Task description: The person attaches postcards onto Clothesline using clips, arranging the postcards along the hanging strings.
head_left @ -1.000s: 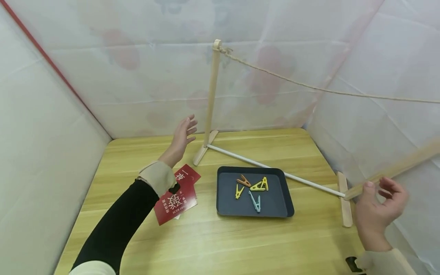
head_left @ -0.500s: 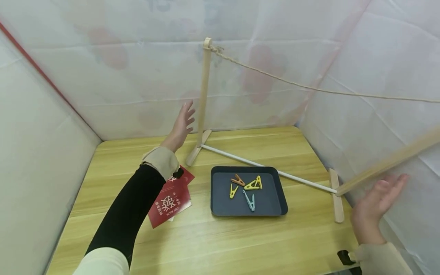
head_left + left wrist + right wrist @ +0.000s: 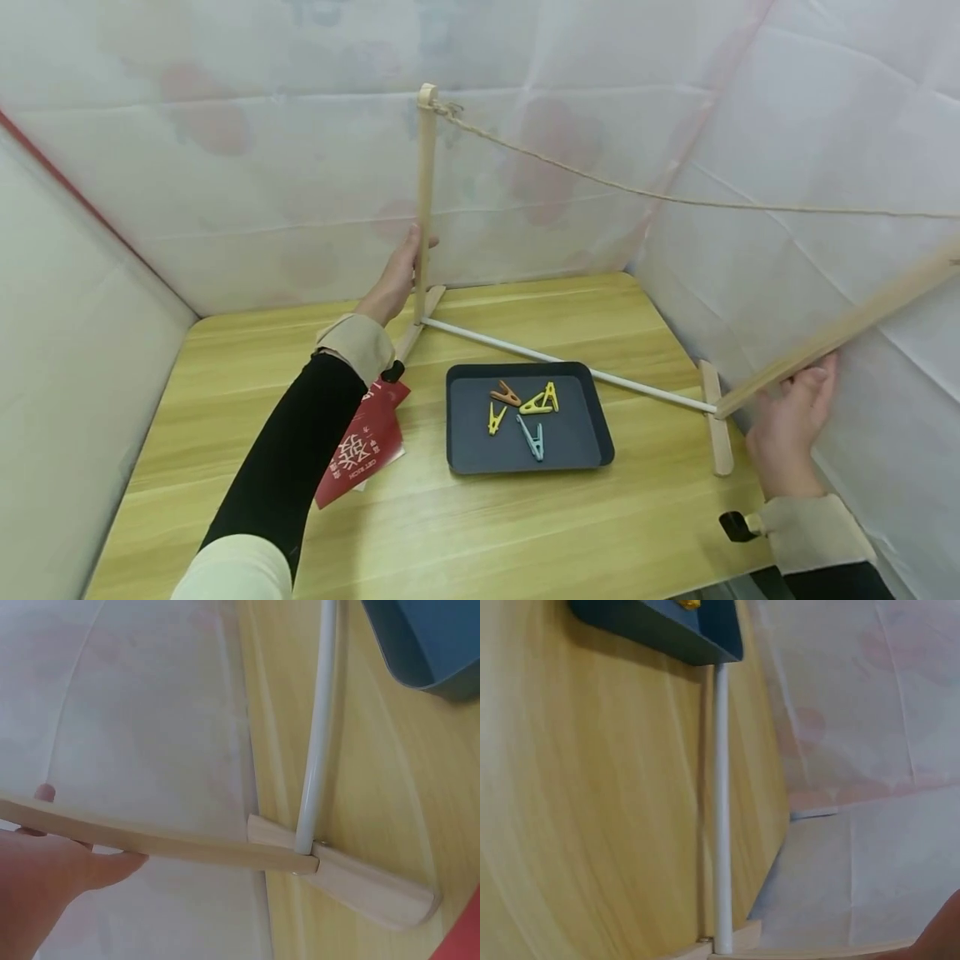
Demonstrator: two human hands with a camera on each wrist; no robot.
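Note:
A wooden clothesline stand has a left post (image 3: 426, 192), a right post (image 3: 847, 321) and a white crossbar (image 3: 510, 346); a twine line (image 3: 622, 188) sags between the posts. My left hand (image 3: 395, 282) is at the left post, fingers reaching behind it. In the left wrist view, the thumb lies along its near edge and one fingertip shows past the far edge. My right hand (image 3: 787, 425) is against the lower side of the right post, its fingers partly hidden behind it. Only a blurred bit of this hand shows in the right wrist view.
A dark tray (image 3: 453, 462) stands before the crossbar, holding an orange clothespin (image 3: 507, 395), yellow clothespins (image 3: 497, 418) and a light blue clothespin (image 3: 531, 437). Red printed cards (image 3: 362, 446) lie under the left forearm. Fabric walls (image 3: 300, 167) surround the wooden table (image 3: 465, 533).
Both hands have moved to the posts: the left, earlier beside its post, now reaches behind it; the right has come up against the right post. The whole scene has shifted left in view.

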